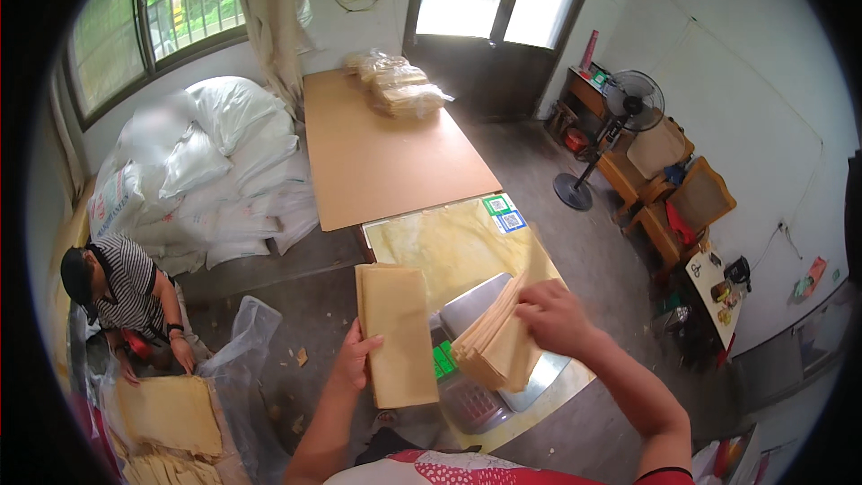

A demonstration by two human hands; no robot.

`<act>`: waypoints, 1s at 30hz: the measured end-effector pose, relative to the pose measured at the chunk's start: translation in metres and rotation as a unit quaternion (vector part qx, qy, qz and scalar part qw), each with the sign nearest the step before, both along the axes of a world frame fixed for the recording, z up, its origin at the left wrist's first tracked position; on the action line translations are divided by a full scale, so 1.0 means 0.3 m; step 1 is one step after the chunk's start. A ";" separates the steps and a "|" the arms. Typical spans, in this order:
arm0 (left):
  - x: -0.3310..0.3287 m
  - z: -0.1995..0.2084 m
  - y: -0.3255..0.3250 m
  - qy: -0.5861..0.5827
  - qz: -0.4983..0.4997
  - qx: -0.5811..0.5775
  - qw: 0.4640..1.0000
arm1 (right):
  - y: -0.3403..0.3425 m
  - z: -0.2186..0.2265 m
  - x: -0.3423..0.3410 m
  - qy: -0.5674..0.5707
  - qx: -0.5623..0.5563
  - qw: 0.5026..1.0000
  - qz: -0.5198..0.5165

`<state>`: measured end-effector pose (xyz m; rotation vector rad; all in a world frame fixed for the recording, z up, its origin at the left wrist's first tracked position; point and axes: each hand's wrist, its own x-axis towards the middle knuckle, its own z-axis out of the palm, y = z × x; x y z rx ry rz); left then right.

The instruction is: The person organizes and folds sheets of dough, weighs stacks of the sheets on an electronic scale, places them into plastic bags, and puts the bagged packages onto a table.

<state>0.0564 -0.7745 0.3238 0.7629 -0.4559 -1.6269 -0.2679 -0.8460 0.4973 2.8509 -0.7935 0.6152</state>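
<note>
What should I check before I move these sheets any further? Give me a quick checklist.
1. Left hand gripping its stack: ok, the thumb presses the front face.
2. Right hand gripping the fanned bundle: ok, it holds the upper right part.
3. Fanned bundle squared up: not ok, its edges are spread apart.
4. Scale platform fully in sight: not ok, the fanned bundle hides part of it.
5. Fanned bundle off the platform: cannot tell, this angle doesn't show whether they touch.
</note>
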 end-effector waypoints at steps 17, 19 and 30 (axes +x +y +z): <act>0.050 0.146 0.009 0.104 0.037 -0.059 0.992 | 0.032 -0.234 0.693 -0.132 0.200 0.966 0.099; 0.072 0.139 0.011 0.064 0.051 -0.085 0.993 | 0.026 -0.258 0.697 -0.147 0.206 0.960 0.116; 0.204 0.073 0.018 0.073 0.101 -0.028 0.992 | -0.069 -0.260 0.150 -0.098 0.163 0.973 -0.127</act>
